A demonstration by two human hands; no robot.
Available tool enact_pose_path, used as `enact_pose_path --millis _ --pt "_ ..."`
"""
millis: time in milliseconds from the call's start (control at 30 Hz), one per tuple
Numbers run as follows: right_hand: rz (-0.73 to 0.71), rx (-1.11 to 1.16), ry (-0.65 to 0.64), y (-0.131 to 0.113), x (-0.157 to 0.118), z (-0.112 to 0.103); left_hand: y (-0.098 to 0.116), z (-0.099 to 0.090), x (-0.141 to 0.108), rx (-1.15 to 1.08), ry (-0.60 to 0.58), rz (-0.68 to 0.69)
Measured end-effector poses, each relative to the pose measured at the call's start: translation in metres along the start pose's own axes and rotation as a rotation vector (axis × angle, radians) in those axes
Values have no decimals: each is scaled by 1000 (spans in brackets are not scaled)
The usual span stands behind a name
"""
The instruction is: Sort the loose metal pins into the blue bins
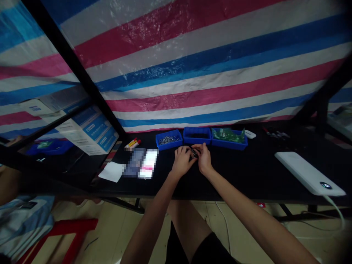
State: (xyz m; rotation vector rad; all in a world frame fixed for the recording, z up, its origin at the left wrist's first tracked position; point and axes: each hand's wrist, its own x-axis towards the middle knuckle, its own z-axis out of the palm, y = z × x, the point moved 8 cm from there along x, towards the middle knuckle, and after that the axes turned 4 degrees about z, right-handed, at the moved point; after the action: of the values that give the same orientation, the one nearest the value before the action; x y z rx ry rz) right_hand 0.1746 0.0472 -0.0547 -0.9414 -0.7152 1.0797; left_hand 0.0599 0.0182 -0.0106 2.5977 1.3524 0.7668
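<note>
Black bench, working edge: left hand and right hand meet over a small dark part, both grips closed on it, its form mostly hidden by the fingers. Just behind stand three blue bins: screws in the left bin, green circuit boards in the right bin. White power bank lies rightward; striped tarpaulin hangs beyond.

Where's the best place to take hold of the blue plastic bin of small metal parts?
Probably the near rim of the blue plastic bin, coming from the front over the black tabletop. Its open top and raised rim give an easy edge, while the neighbouring blue bin sits close on its right, leaving little room there.
</note>
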Motion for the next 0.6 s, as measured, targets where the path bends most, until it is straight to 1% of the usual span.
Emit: enact_pose_path --millis 167,267,333,400,467,533,600 --pt "-34 -42 15 -5 -2 0 2 0 1 -29 11 37" --pt "-106 -89 44 -19 -9 -3 -1 -5 0 -87 54 5" --pt "-197 -154 44 -34 -16 -5 -6 -13 1 -128 113 -31" --pt "-412 -387 7 -58 -25 2 -12 -24 4 -184 183 -55" --pt "-556 -534 -44 -72 -28 10 -20 -35 12 -279 245 -56" --pt "-619 -618 -73 -81 -23 18 -33 -46 22 -362 293 -88" --pt "-636 -687 -116 -85 -11 28 -44 -53 36 -441 299 -88"
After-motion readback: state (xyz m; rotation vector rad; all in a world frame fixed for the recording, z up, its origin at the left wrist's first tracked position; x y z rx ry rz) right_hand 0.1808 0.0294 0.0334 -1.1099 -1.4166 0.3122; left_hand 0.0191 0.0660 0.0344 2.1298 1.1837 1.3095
